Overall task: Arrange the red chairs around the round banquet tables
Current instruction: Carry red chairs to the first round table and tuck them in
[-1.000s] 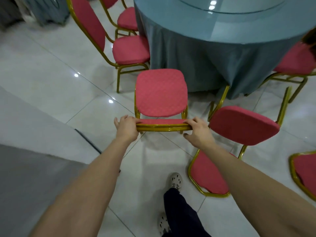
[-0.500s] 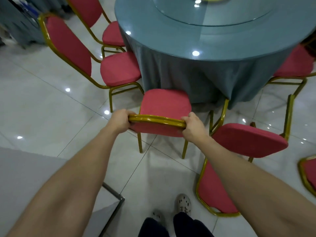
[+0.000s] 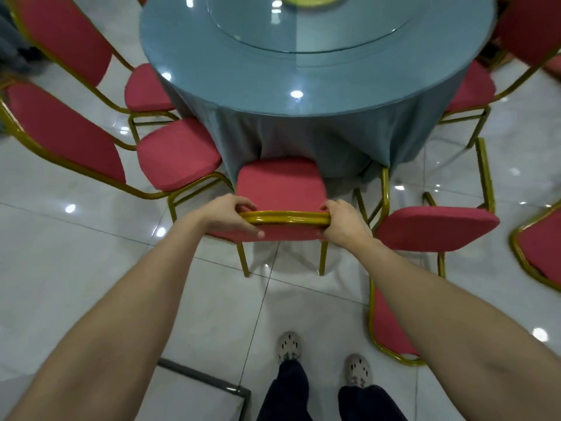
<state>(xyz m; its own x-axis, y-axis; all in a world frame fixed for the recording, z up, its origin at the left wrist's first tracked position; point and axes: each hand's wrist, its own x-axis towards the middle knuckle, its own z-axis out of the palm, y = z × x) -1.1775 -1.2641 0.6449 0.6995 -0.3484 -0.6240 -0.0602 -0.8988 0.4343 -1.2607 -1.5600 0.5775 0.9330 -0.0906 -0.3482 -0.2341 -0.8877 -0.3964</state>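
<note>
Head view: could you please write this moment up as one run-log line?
left hand: grips backrest top rail | right hand: grips same rail | red chair: seat front at round table tablecloth

Left hand (image 3: 231, 216), right hand (image 3: 340, 222) curled; arms outstretched

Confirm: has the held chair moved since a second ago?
Yes: the chair went forward toward the round table; its seat front now reaches the tablecloth.
</note>
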